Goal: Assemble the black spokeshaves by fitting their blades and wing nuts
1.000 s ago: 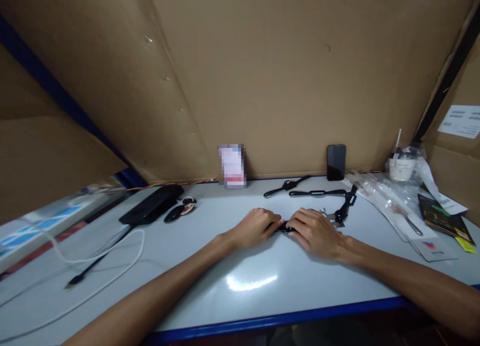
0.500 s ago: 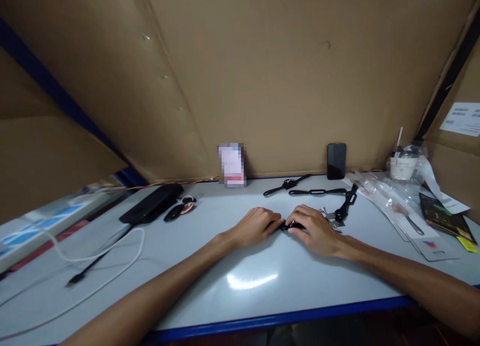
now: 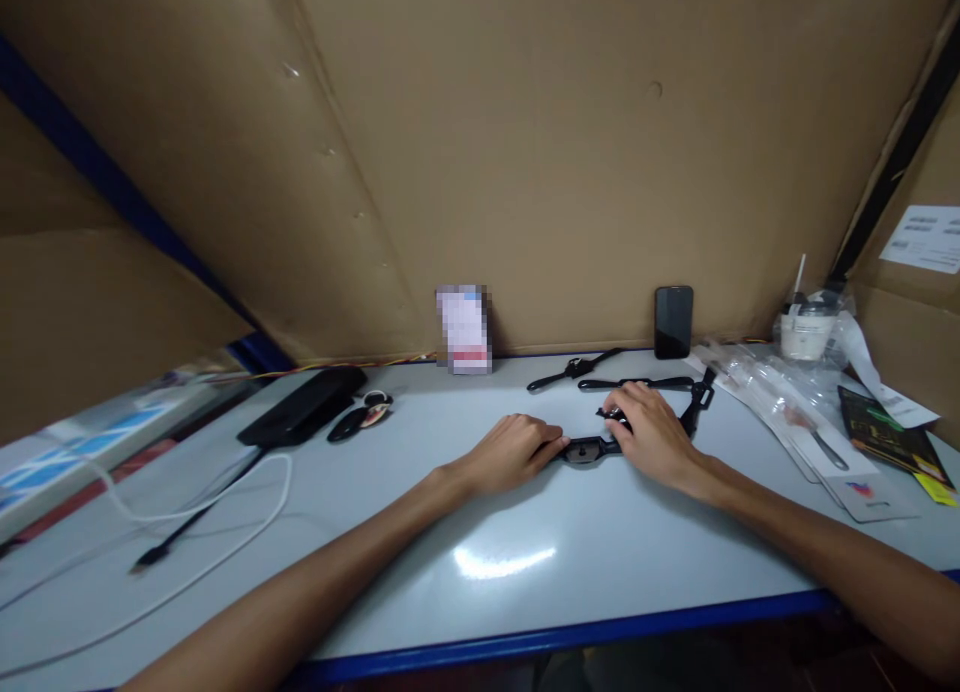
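Observation:
My left hand [image 3: 514, 454] lies on the table, fingers curled and pressed round the left end of a long black piece with a wider, frame-like middle [image 3: 585, 451]. A dark recess shows in that middle, and the far end runs beneath my right hand. My right hand [image 3: 651, 437] is raised slightly to the right, its thumb and fingers pinching a small dark part [image 3: 612, 415]; its exact kind is unclear. Behind my right hand lies a slim black strap-like piece with a slot [image 3: 637, 383]. Another black piece [image 3: 697, 402] stands out to its right, partly hidden.
A black strap-like item [image 3: 574, 370] lies farther back. Two phones [image 3: 465, 330], [image 3: 673, 322] lean on the cardboard wall. Plastic packages [image 3: 802, 432] and a cup [image 3: 806, 330] stand right. Left are a black case [image 3: 304, 409], keys [image 3: 360, 417] and a white cable [image 3: 281, 487].
My right hand has moved right and slightly back, uncovering the middle of the long black piece. A small dark part now shows at its fingertips. My left hand has stayed put.

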Demonstrator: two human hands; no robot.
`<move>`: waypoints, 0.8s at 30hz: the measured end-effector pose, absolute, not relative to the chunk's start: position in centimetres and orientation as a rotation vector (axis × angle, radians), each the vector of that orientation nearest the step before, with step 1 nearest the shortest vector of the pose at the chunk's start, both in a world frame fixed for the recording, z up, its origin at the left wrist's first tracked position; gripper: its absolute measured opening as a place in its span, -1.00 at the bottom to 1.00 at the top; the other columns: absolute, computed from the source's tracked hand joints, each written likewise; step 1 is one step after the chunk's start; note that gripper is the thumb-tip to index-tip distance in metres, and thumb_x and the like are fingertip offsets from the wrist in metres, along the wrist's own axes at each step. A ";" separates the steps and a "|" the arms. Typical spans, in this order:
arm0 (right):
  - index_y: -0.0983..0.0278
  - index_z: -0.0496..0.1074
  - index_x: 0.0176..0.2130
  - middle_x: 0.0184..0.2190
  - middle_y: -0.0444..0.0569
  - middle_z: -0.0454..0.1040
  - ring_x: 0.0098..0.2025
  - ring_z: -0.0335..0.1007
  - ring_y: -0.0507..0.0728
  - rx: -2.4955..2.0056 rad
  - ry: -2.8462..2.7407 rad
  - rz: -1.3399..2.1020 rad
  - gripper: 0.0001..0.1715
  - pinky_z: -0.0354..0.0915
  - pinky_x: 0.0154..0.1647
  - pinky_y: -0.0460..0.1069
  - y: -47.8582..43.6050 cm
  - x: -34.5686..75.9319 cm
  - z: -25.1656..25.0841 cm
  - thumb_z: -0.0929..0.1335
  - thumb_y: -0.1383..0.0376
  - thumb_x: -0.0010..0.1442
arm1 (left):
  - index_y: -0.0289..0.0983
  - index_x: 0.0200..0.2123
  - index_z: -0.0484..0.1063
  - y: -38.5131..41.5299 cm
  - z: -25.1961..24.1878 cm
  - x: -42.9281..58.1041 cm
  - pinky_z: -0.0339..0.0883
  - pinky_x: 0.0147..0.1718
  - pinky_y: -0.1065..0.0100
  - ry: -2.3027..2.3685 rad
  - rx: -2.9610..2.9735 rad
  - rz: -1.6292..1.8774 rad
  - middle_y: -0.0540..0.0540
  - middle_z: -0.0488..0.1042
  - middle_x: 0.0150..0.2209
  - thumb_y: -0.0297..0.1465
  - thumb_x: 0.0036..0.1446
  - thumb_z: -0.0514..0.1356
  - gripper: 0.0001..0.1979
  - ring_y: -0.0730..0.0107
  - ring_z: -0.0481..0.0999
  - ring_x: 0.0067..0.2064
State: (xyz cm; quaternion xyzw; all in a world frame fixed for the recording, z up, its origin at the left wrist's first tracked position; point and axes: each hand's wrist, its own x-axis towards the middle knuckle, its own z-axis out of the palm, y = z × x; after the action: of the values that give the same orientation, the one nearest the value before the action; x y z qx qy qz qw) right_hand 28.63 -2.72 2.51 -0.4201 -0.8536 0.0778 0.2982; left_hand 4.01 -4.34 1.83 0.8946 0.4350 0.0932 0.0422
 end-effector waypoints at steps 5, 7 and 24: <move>0.30 0.55 -0.13 -0.09 0.14 0.53 0.02 0.38 0.31 -1.215 -2.339 0.020 -0.83 0.29 0.05 0.18 -3.0 29.4 3.0 0.36 0.46 0.32 | -0.22 -0.45 0.38 -4.4 2.0 4.1 0.05 -0.43 0.28 1.324 2.743 0.304 -0.08 0.50 -0.49 -0.24 0.52 -0.08 -0.52 0.28 0.44 -0.46; 0.30 0.57 -0.10 -0.08 0.12 0.53 0.03 0.38 0.28 -1.001 -2.395 0.079 -0.80 0.30 0.08 0.17 -4.0 29.1 3.1 0.32 0.42 0.39 | -0.22 -0.45 0.39 -4.5 2.0 4.1 0.06 -0.43 0.28 1.317 2.747 0.314 -0.08 0.51 -0.49 -0.25 0.52 -0.07 -0.53 0.28 0.45 -0.46; 0.30 0.48 0.15 0.06 0.12 0.55 0.13 0.39 0.27 -0.760 -2.424 0.194 -0.65 0.31 0.21 0.22 -5.1 28.4 2.6 0.38 0.32 0.40 | -0.24 -0.33 0.48 -4.8 1.8 3.9 0.34 -0.27 0.27 1.307 2.743 0.624 -0.13 0.53 -0.37 -0.19 0.50 -0.06 -0.55 0.21 0.51 -0.30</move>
State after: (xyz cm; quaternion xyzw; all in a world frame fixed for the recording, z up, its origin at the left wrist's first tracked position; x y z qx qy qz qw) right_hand 28.39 -5.10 2.64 -0.2854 -0.9098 0.0729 0.2924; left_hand 3.92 -4.77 1.76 0.8841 0.4212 0.2013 0.0201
